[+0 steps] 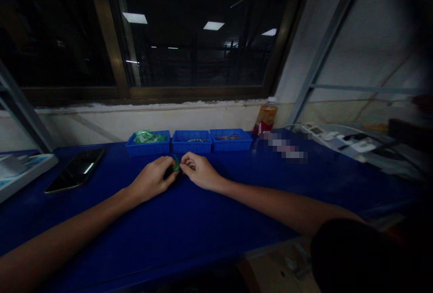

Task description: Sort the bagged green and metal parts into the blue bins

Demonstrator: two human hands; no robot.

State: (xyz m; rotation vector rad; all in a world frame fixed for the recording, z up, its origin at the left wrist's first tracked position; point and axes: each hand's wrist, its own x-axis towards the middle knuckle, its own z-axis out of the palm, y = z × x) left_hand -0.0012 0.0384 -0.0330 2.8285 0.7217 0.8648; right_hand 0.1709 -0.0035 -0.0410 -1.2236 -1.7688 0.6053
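My left hand (154, 176) pinches a small green piece (176, 164), thin and shiny like plastic, between thumb and fingers just above the blue table. Close on its right, my right hand (199, 171) is closed in a pinch, its fingertips at the green piece's edge; what they hold, if anything, is too small to make out. Behind the hands stand three blue bins in a row. The left bin (149, 149) is heaped with green, shiny pieces. Small silvery parts lie in the middle bin (191, 147), and thin reddish parts in the right bin (231, 145).
A phone (76, 171) lies on the blue table (162, 239) at left, beside a white power strip (23, 175). A drink bottle (265, 118) stands behind, right of the bins. Further right are another power strip (348, 141) and cables. A window rises behind.
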